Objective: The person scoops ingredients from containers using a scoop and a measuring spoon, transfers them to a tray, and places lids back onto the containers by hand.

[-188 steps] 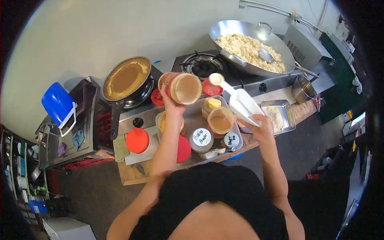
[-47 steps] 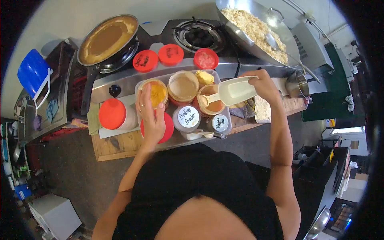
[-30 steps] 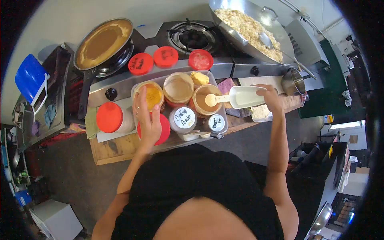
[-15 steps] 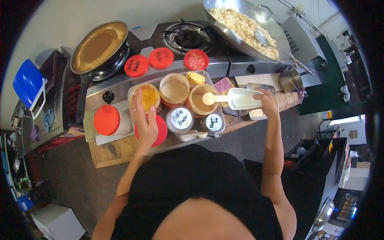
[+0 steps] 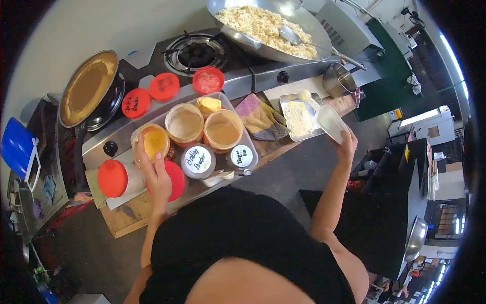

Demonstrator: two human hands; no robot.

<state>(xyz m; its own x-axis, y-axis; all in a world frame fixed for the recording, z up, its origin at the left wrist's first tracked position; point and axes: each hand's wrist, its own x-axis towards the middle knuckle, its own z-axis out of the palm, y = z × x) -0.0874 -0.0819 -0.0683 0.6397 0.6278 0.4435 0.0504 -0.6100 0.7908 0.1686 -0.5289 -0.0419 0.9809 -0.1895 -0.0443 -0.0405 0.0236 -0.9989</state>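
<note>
My right hand (image 5: 347, 147) grips a white scoop (image 5: 330, 124) at its near end. A cream measuring spoon (image 5: 305, 96) sticks out past the scoop's far edge, over a metal tray (image 5: 287, 98) of pale powder (image 5: 298, 119). How spoon and scoop are held together is hidden. My left hand (image 5: 156, 177) curves around the near left side of an open jar of yellow powder (image 5: 155, 141), thumb at the front. Beside it in a clear plastic bin (image 5: 249, 147) are two open jars of brownish powder (image 5: 183, 124) (image 5: 223, 129) and lidded tubs marked Baking Powder (image 5: 198, 160) and Paprika (image 5: 242, 155).
Red lids (image 5: 164, 86) lie along the stove's front edge. A pan of brown batter (image 5: 91, 88) sits on the left burner. At the back, a wok (image 5: 324, 33) holds crumbly food and a ladle. A folded cloth (image 5: 262, 117) lies between bin and tray; a metal pot (image 5: 339, 80) stands at right.
My right hand has carried the scoop and spoon rightward, from above the brown powder jar to the metal tray. My left hand stays at the yellow powder jar. The view has turned right.
</note>
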